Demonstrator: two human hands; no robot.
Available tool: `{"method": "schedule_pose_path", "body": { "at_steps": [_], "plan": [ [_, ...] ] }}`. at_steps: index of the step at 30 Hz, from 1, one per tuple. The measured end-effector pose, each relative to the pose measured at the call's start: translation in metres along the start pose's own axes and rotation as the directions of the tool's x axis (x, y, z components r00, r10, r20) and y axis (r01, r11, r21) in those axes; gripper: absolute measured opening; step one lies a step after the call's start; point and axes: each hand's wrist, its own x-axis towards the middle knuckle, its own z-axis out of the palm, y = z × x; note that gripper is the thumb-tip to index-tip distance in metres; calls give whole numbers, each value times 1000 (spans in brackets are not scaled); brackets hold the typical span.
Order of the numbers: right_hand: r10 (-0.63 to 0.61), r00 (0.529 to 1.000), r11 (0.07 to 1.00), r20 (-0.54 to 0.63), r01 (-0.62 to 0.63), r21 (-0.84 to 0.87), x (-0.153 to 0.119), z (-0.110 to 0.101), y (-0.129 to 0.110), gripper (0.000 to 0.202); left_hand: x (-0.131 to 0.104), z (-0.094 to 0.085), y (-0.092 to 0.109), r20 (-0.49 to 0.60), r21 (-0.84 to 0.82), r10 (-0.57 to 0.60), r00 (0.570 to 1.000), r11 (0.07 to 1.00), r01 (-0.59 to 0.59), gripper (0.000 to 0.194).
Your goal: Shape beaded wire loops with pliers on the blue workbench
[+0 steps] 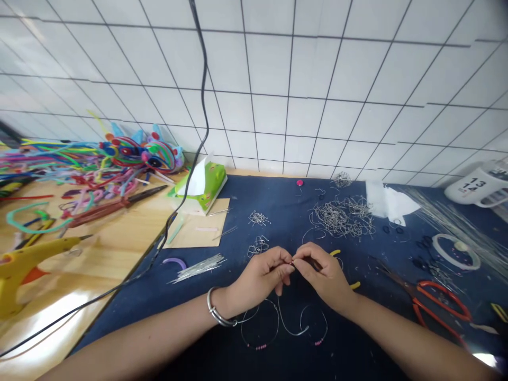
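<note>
My left hand (264, 272) and my right hand (323, 275) meet tip to tip over the dark blue cloth, both pinched. Between them is a thin wire (282, 312), which hangs below the left fingers and curves to the right; a tiny reddish bit shows at the fingertips. Just below lie a wire loop with pink beads (261, 347) and a smaller beaded wire loop (319, 342). Yellow-handled pliers (354, 285) sit partly hidden under my right hand. A silver bangle circles my left wrist.
A tangled wire pile (341, 217) lies beyond my right hand. Red-handled scissors (440, 301) rest at right, near a white mug (476, 185). Cut wires (198, 268), a tissue pack (206, 185) and a yellow glue gun (24, 270) are at left. A black cable (204, 79) hangs across.
</note>
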Motion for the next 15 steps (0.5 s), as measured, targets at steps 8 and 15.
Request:
{"method": "schedule_pose_path", "body": {
  "at_steps": [8, 15],
  "plan": [
    [-60, 996, 994, -59, 54, -97, 0, -1, -3, 10, -2, 1, 7, 48, -157, -94, 994, 982, 101, 20],
    [-94, 984, 992, -154, 80, -93, -2, 1, -1, 9, -6, 6, 10, 57, -362, -174, 983, 914, 183, 18]
  ]
}}
